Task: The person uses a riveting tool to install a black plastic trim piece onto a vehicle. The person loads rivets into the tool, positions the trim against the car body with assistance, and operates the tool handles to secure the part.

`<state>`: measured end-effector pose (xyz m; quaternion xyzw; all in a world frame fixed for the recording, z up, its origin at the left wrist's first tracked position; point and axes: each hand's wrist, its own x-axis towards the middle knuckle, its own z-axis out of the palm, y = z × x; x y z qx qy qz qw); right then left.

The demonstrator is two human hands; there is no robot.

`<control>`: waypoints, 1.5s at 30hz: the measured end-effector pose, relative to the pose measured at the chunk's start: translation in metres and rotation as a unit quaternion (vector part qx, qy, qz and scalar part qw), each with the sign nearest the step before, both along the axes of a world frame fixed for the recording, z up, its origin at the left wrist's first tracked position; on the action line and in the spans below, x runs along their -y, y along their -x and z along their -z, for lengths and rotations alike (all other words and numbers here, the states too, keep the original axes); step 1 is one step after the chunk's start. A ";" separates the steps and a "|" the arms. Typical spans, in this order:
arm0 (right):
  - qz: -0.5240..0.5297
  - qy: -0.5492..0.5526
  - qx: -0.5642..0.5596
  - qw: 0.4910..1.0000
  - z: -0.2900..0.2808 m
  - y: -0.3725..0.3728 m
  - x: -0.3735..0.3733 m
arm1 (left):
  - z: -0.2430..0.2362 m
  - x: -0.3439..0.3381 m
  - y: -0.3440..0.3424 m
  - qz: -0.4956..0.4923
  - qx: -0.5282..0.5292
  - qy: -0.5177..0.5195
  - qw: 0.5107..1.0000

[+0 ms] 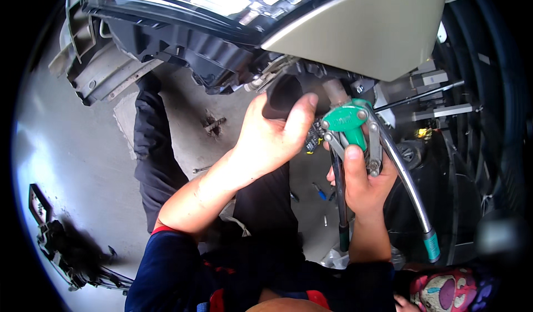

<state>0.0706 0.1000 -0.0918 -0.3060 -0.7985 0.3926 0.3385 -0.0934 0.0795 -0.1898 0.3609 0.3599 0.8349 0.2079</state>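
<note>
My right hand point(367, 188) is wrapped around the body of a long-handled hand riveter point(345, 118), its thumb lying along the green part. The riveter's two long handles stand apart, with green grips at their lower ends. Its nose points up toward the underside of the car front. My left hand point(267, 140) is curled around a dark rounded piece point(283, 96), just left of the riveter's head. I cannot make out what kind of piece it is, and its far side is hidden under the beige body panel point(366, 31).
Above my hands is a headlight point(222, 1) with black housing point(177, 51). A metal bracket point(105, 73) juts out at the left. Dark removed parts point(66, 251) lie on the floor at lower left. A blue-handled tool point(320, 192) lies below my hands. A patterned sleeve point(449, 290) shows at lower right.
</note>
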 end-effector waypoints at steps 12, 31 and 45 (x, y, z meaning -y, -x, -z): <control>0.063 -0.049 0.046 0.996 0.005 0.005 0.010 | 0.005 0.004 0.025 0.098 -0.022 -0.110 0.989; 0.099 -0.074 0.093 0.988 -0.011 0.007 0.015 | 0.022 0.014 0.034 0.060 -0.170 0.006 0.984; 0.095 -0.098 0.095 0.986 -0.004 0.013 0.000 | 0.002 -0.008 0.015 -0.010 0.044 -0.049 0.998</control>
